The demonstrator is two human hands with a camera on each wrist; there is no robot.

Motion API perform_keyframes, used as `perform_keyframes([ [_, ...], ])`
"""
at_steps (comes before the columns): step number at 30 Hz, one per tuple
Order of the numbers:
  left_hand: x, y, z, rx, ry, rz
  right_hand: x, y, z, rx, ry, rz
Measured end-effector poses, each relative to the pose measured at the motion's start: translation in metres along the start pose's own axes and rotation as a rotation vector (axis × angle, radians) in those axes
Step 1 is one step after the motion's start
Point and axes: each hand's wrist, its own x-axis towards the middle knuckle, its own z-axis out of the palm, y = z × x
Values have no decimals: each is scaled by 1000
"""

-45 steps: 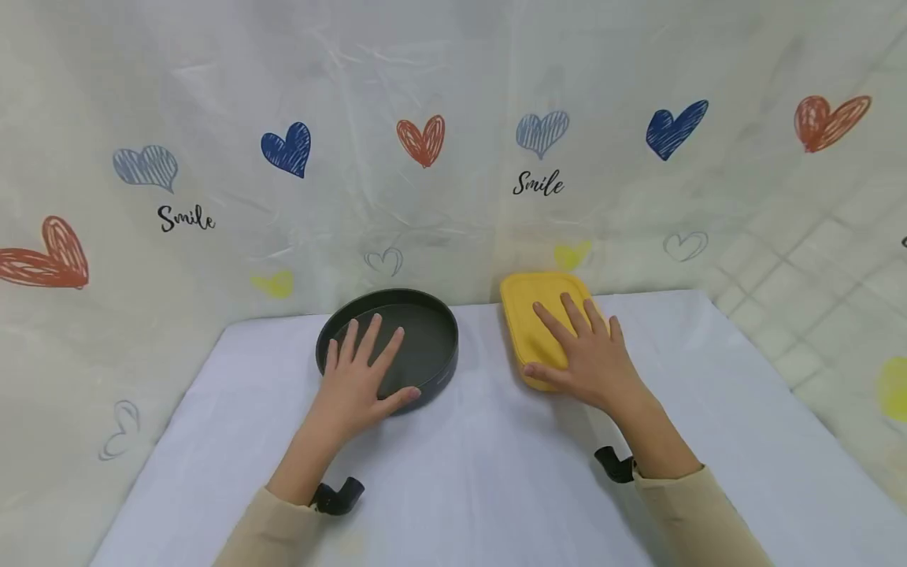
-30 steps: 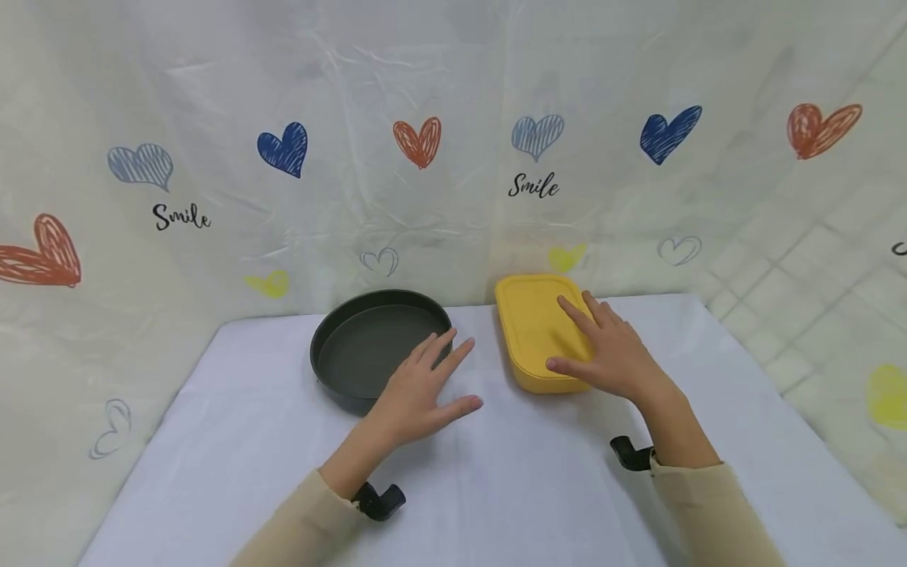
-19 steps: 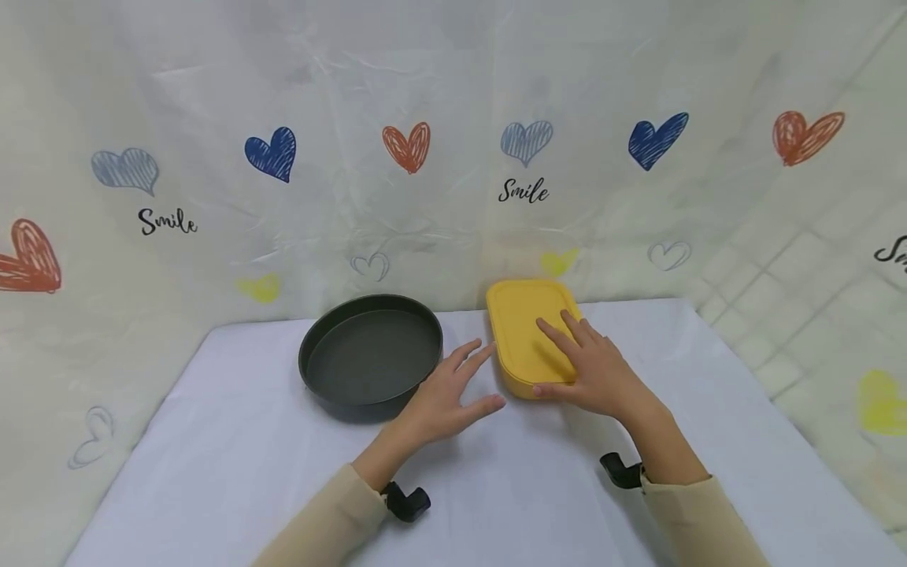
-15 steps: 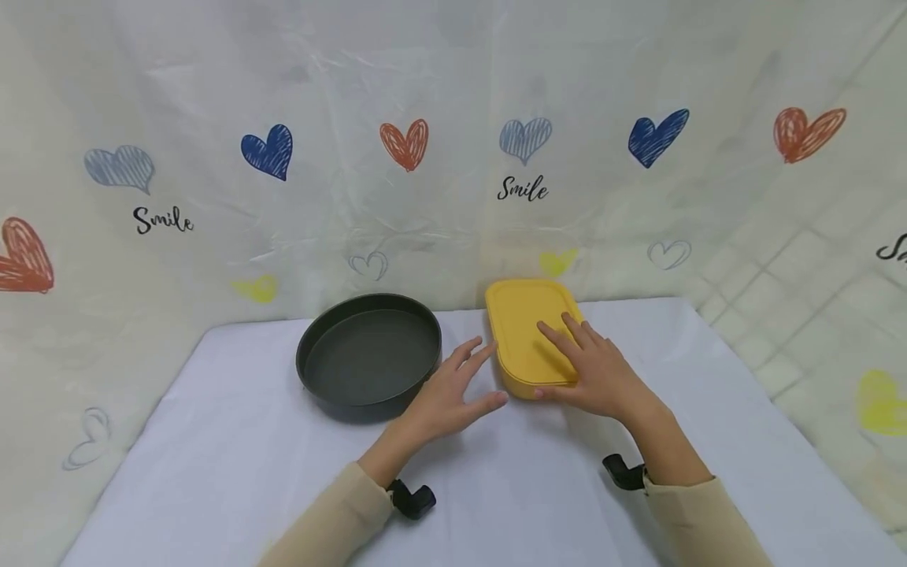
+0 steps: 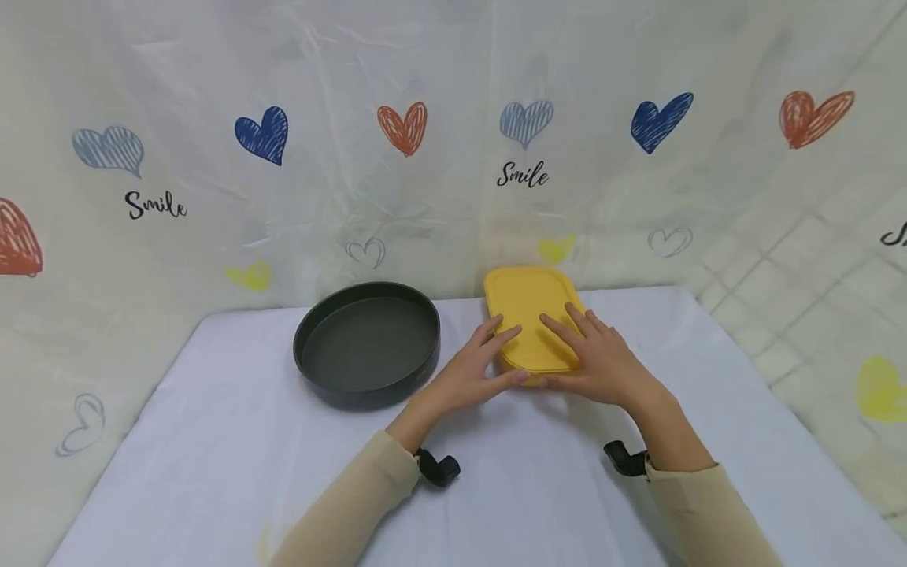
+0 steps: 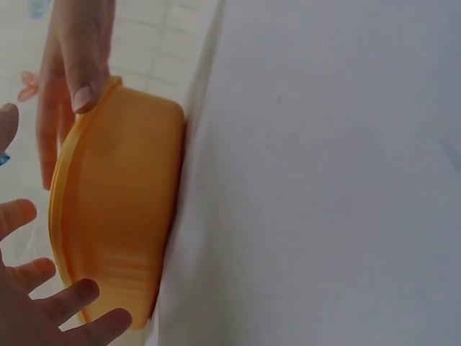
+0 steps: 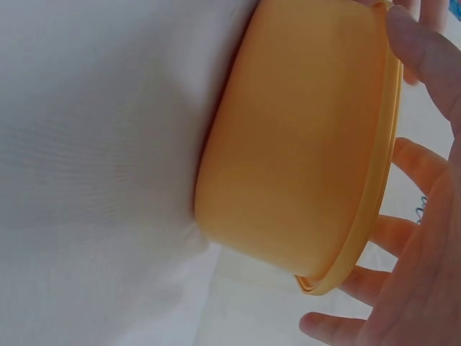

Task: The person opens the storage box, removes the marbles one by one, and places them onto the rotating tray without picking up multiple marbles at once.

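Observation:
A yellow rectangular food container (image 5: 524, 303) with a lid on it stands at the back of the table, right of the middle. My left hand (image 5: 473, 372) is at its near left corner, fingers spread and loosely bent. Over the near right part of the lid lies my right hand (image 5: 605, 364), with spread fingers. In the right wrist view the thumb (image 7: 425, 54) is at the lid's rim; whether it presses there I cannot tell. The left wrist view shows the container's side (image 6: 122, 194), with my left fingers (image 6: 75, 299) near it.
A round dark pan (image 5: 367, 342) stands left of the container. The table (image 5: 234, 441) has a white cloth. Behind it hangs a pale curtain (image 5: 453, 213) printed with hearts and "Smile".
My left hand has moved right, from over the dark pan to the container's left corner. My right hand has stayed near the container's right side, shifting only slightly.

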Motion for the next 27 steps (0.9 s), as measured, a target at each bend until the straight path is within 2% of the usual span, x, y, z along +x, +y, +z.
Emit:
perform_keyframes([
  [8,6,-7,4,-10,1,27,-2,1,6,20,-25,19],
  [16,11,-15,2,-63,70,109,1,3,0,9,-24,23],
  [21,12,-17,3,-73,96,101,1,6,-1,35,-38,34],
  [27,12,-20,3,-96,93,90,1,10,-1,66,-54,20],
])
